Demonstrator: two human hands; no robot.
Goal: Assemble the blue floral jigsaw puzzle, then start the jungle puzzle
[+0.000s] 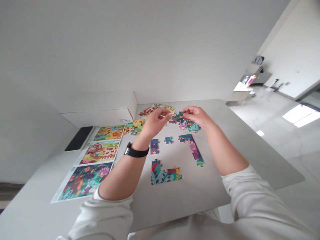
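Observation:
My right hand (198, 116) pinches a dark teal jigsaw piece (179, 115) over a heap of blue, pink and teal pieces (189, 125). Across from it, my left hand (157, 120) hovers at the near side of the heaps, fingers curved and thumb slightly apart, with nothing visible in them. Nearer to me lie joined puzzle parts: an L-shaped corner section (194, 148) on the right and a lower-left section (165, 175) with leaves. A short joined strip (154, 146) and a single blue piece (169, 140) lie between them and the heaps.
Picture sheets (86, 180) with three printed scenes lie on the left of the table (197, 196). A dark phone (78, 139) is beside them, in front of a white box (100, 115). More heaps, of yellow pieces (138, 126) and red pieces (151, 109), lie near the wall.

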